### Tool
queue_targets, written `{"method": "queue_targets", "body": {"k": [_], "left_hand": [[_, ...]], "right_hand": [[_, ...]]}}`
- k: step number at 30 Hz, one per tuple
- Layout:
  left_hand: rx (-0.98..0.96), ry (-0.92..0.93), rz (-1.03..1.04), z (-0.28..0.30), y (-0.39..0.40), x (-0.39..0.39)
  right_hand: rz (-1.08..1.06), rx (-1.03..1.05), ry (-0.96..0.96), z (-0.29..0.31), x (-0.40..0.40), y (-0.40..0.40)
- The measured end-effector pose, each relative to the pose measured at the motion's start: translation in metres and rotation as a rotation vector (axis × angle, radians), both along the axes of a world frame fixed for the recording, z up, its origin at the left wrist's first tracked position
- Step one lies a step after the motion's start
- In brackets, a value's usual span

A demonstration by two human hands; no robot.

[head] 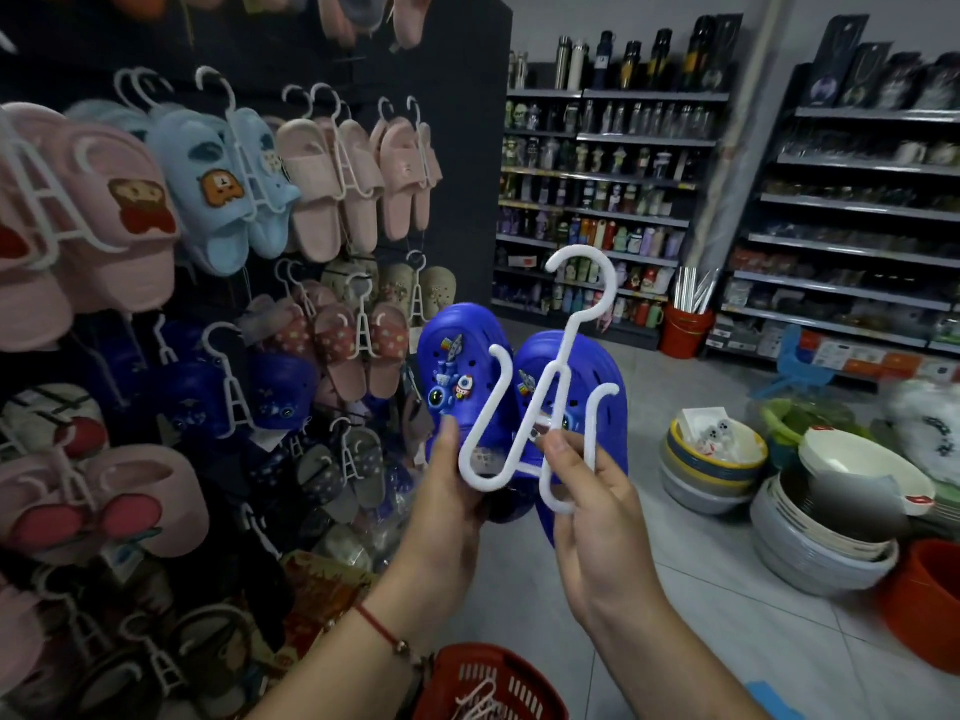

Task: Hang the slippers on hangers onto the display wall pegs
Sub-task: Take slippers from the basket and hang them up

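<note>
A pair of blue clog slippers with rocket charms, left one (457,366) and right one (587,376), is held upright in front of me. A white plastic hanger (524,387) lies against their front, hook pointing up. My left hand (447,485) grips the left slipper with the thumb on its upper. My right hand (587,506) holds the right slipper and pinches the hanger's middle. The dark display wall (467,70) with pegs stands to the left, filled with hung slippers (218,184).
A red basket (498,683) with white hangers sits below my arms. Stacked bowls (711,459) and basins (831,517) lie on the floor to the right. An orange bucket (685,330) and shelves of bottles (597,200) stand behind.
</note>
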State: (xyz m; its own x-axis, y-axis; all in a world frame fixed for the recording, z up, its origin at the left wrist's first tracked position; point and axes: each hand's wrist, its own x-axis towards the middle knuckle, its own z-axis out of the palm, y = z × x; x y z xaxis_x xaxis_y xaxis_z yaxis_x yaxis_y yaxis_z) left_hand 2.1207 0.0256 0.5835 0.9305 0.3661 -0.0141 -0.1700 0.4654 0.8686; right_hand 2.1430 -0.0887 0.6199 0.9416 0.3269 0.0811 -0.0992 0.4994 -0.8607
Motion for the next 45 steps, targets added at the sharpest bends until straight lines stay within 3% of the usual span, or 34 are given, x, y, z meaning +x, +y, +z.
{"method": "queue_targets", "body": {"k": [3, 11, 17, 22, 29, 36, 45], "left_hand": [[-0.175, 0.082, -0.008, 0.013, 0.014, 0.002], [-0.115, 0.095, -0.045, 0.038, 0.015, -0.001], [0.011, 0.074, -0.079, 0.041, 0.015, -0.003], [0.154, 0.001, -0.076, 0.041, 0.007, -0.004], [0.536, -0.114, 0.137, 0.033, -0.003, -0.006], [0.804, -0.207, 0.169, 0.027, -0.016, -0.013], [0.815, -0.016, 0.465, 0.03, 0.008, -0.005]], "right_hand": [[-0.011, -0.171, -0.157, 0.0, 0.003, -0.013], [-0.073, -0.528, -0.292, -0.013, 0.031, -0.038], [-0.041, -0.608, -0.376, -0.005, 0.039, -0.043], [-0.1, -0.536, -0.303, -0.001, 0.042, -0.035], [-0.033, -0.41, -0.145, -0.003, 0.044, -0.021], [-0.01, -0.037, 0.085, 0.002, 0.049, -0.015], [-0.033, 0.048, -0.016, 0.002, 0.057, -0.023]]}}
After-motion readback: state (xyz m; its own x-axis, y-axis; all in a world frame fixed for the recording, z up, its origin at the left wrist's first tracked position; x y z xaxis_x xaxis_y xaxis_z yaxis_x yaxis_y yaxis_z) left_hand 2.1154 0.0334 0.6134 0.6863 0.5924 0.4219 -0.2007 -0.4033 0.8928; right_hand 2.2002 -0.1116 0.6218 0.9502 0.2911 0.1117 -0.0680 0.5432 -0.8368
